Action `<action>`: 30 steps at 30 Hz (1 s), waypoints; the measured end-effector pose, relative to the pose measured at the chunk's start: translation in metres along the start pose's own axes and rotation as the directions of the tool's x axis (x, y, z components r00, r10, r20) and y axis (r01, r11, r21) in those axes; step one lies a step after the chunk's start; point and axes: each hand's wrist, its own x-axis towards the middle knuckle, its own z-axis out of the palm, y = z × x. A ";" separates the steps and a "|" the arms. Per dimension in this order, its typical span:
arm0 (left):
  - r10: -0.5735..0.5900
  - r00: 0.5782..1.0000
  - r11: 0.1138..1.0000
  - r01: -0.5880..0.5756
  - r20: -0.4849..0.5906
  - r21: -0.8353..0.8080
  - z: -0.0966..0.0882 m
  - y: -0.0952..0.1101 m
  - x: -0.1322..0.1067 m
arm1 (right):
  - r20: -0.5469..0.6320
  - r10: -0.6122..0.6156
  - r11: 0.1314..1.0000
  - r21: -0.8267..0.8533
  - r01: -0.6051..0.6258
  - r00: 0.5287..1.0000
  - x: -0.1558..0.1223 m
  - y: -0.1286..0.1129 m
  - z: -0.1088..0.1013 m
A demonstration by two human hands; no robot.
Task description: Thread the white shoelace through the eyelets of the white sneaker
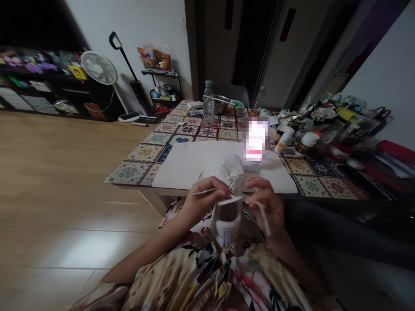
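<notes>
A white sneaker (pixel 228 203) rests on my lap, toe pointing away toward the table, heel toward me. My left hand (pixel 202 198) is closed in a pinch on one end of the white shoelace (pixel 207 190), pulling it out to the left. On the other side my right hand (pixel 267 201) is closed on the other lace end (pixel 263 216), which trails down past my wrist. Both hands sit at the shoe's top eyelets, just in front of the table edge.
A table with a patterned tile cloth (pixel 145 153) carries a white sheet (pixel 191 166), two water bottles (pixel 208 103), a metal bowl (pixel 221 103) and many jars and tubes at the right (pixel 308 140). Wooden floor, a fan (pixel 99 68) and shelves lie to the left.
</notes>
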 end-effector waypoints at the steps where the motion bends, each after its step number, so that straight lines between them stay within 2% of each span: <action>1: -0.003 1.000 0.995 0.000 -0.029 -0.099 -0.002 0.000 0.003 | -0.050 0.040 0.994 0.107 -0.034 0.998 0.002 0.003 0.000; 3: -0.010 0.997 0.949 -0.017 -0.081 -0.315 -0.008 0.002 0.010 | -0.098 0.128 0.949 0.301 -0.093 0.987 0.006 0.009 -0.003; 5: -0.027 0.994 0.882 -0.025 -0.103 -0.471 -0.018 0.004 0.014 | -0.080 0.213 0.888 0.431 -0.159 0.974 0.009 0.014 -0.009; 8: -0.054 0.996 0.845 0.005 -0.076 -0.535 -0.038 0.004 0.018 | -0.045 0.274 0.835 0.508 -0.214 0.961 0.010 0.023 -0.024; 10: -0.049 0.996 0.866 0.007 -0.072 -0.500 -0.052 0.003 0.018 | 0.023 0.245 0.847 0.482 -0.225 0.969 0.009 0.030 -0.035; 12: -0.045 0.998 0.902 0.018 -0.053 -0.432 -0.063 0.001 0.017 | 0.154 0.195 0.877 0.415 -0.243 0.969 0.008 0.034 -0.044; 15: -0.080 0.995 0.963 0.091 0.052 -0.253 -0.069 -0.001 0.014 | 0.347 0.182 0.908 0.301 -0.293 0.920 0.009 0.034 -0.051; 18: -0.154 0.969 0.984 0.132 0.192 0.121 -0.061 0.005 0.009 | 0.426 0.218 0.934 0.169 -0.314 0.878 0.011 0.026 -0.048; 19: -0.174 0.960 0.955 0.110 0.221 0.275 -0.057 0.008 0.007 | 0.428 0.230 0.950 0.096 -0.297 0.874 0.012 0.023 -0.045; 21: -0.193 0.953 0.835 0.035 0.233 0.549 -0.048 0.015 0.005 | 0.415 0.256 0.966 -0.082 -0.244 0.873 0.012 0.019 -0.040; 23: -0.203 0.952 0.692 -0.027 0.230 0.721 -0.042 0.018 0.004 | 0.404 0.310 0.942 -0.255 -0.220 0.860 0.011 0.016 -0.036; 24: -0.218 0.947 0.640 -0.043 0.235 0.767 -0.040 0.018 0.004 | 0.407 0.348 0.922 -0.310 -0.230 0.845 0.009 0.016 -0.035; 26: -0.260 0.932 0.596 -0.050 0.251 0.802 -0.042 0.016 0.005 | 0.422 0.415 0.890 -0.373 -0.263 0.806 0.007 0.016 -0.036; 30: -0.266 0.930 0.659 -0.016 0.253 0.752 -0.058 0.009 0.008 | 0.504 0.396 0.912 -0.312 -0.265 0.768 0.009 0.022 -0.045</action>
